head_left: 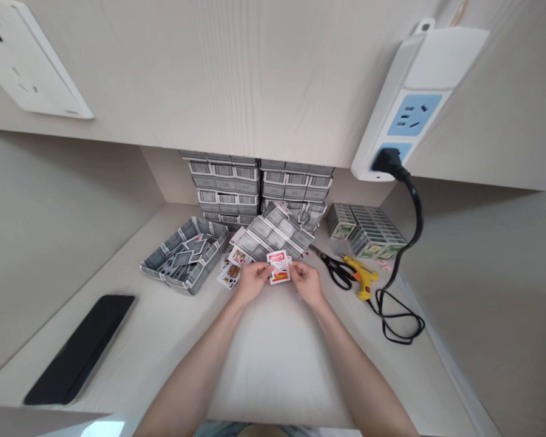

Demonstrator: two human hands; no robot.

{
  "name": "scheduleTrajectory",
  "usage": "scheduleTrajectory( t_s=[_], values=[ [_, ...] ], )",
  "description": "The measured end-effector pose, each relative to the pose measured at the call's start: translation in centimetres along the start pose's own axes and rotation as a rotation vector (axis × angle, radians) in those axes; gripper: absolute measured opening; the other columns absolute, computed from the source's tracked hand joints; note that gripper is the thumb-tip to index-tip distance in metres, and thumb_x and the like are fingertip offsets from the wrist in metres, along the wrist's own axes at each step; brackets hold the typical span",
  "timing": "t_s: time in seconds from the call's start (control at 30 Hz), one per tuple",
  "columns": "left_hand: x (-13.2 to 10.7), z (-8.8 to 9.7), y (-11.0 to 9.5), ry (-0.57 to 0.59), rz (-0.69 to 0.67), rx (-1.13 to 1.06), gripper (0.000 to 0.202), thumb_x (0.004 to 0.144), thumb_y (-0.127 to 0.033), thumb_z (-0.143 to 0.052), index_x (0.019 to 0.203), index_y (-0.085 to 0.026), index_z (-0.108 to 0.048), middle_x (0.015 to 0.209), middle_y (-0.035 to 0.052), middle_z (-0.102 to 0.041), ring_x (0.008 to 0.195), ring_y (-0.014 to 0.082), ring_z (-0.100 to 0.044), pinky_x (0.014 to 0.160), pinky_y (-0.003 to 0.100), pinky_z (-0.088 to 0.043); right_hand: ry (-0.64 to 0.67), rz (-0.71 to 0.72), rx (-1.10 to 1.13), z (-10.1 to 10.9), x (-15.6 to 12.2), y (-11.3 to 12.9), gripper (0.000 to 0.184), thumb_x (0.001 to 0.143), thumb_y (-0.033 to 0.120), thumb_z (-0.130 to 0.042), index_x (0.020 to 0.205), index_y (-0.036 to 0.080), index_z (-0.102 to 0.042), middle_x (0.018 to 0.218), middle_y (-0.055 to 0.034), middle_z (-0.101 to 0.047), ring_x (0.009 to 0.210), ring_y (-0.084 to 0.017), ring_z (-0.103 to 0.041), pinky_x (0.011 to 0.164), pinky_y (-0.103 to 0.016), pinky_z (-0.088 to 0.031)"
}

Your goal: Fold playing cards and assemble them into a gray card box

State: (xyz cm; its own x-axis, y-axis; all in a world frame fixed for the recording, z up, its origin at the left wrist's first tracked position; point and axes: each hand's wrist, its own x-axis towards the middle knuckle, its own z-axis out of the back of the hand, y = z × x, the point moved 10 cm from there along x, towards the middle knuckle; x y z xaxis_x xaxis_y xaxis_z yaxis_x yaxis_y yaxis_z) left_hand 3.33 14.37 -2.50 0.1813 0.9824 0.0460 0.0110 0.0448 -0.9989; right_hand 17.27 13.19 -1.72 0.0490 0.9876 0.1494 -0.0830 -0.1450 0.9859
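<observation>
Between my two hands, a little above the desk, is a playing card [279, 267] with red and yellow print on its face. My left hand [253, 281] pinches its left edge. At the right edge my right hand [306, 280] is closed on it, with a white edge showing behind. Just beyond lies a tilted grey panel made of joined card backs [273, 233]. Loose face cards [230, 275] lie beside my left hand. Whether one card or more is held, I cannot tell.
A card-made tray [193, 286] holds loose cards at left. Similar trays [225, 182] are stacked behind. Scissors [339, 273], a yellow glue gun [364, 278] with its cord, and boxed card decks [373, 230] are at right. A black flat case [79, 352] lies front left.
</observation>
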Motion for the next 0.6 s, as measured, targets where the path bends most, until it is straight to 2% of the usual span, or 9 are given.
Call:
scheduleTrajectory(
  t_s=[0.13,0.23,0.4,0.5,0.6],
  values=[
    [-0.4,0.5,-0.9,-0.069,-0.1,0.206,0.026,0.073,-0.038,-0.052,0.064,-0.014,-0.059,0.054,-0.0001,-0.059,0.052,0.0122,-0.053,0.049,0.022,-0.042,-0.089,0.121,-0.369,0.3,-0.7,1.7,0.027,0.077,0.039,-0.045,0.081,0.019,-0.063,0.07,-0.0045,-0.067,0.061,-0.019,-0.061,0.059,-0.028,-0.048],
    [-0.8,0.3,-1.5,-0.108,-0.173,0.385,0.025,0.074,-0.037,-0.05,0.064,-0.015,-0.057,0.051,-0.0019,-0.054,0.049,0.0099,-0.047,0.047,0.02,-0.036,-0.141,0.155,-0.589,0.1,-1.1,2.3,0.025,0.078,0.036,-0.043,0.077,0.02,-0.063,0.061,-0.0046,-0.064,0.051,-0.017,-0.057,0.054,-0.025,-0.044],
    [-1.1,-0.3,-2.1,-0.115,-0.24,0.577,0.025,0.078,-0.035,-0.045,0.063,-0.016,-0.052,0.049,-0.0032,-0.049,0.046,0.0091,-0.042,0.047,0.02,-0.03,-0.251,0.159,-0.528,0.7,-1.4,2.3,0.018,0.073,0.032,-0.051,0.081,0.021,-0.064,0.058,-0.0057,-0.063,0.053,-0.017,-0.059,0.057,-0.024,-0.043],
    [-1.0,-0.1,-2.1,-0.119,-0.237,0.624,0.025,0.079,-0.035,-0.043,0.064,-0.017,-0.051,0.051,-0.0023,-0.05,0.048,0.0103,-0.044,0.048,0.021,-0.03,-0.234,0.138,-0.489,0.8,-1.2,2.2,0.02,0.073,0.033,-0.051,0.081,0.021,-0.065,0.065,-0.0056,-0.066,0.058,-0.019,-0.06,0.06,-0.026,-0.045],
    [-0.9,-0.1,-2.2,-0.108,-0.244,0.638,0.024,0.08,-0.035,-0.043,0.066,-0.017,-0.052,0.054,-0.0013,-0.053,0.051,0.0114,-0.046,0.05,0.021,-0.031,-0.192,0.124,-0.3,1.2,-0.8,2.0,0.022,0.073,0.035,-0.052,0.086,0.022,-0.065,0.078,-0.0044,-0.069,0.066,-0.02,-0.063,0.064,-0.029,-0.049]
  ],
)
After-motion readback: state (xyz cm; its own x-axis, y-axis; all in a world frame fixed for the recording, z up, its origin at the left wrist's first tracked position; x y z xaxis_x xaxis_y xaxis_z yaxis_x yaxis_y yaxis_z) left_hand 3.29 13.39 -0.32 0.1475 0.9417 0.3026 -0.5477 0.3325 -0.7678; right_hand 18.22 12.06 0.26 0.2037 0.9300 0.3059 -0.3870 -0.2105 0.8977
